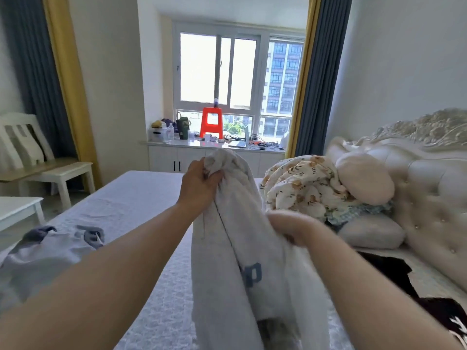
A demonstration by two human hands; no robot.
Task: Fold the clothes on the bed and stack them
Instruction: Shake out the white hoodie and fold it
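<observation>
The left hand (pixel 199 184) grips the top of the white garment (pixel 227 248) and the right hand (pixel 290 228) pinches its side, holding it above the bed (pixel 126 198), probably to straighten it for folding.

Bright daylight from window (pixel 240 72), blurred right hand (pixel 290 227), wide-angle edge distortion

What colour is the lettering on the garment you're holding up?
Blue, printed on the white garment gripped by both hands; the head view shows the lettering best.
</observation>
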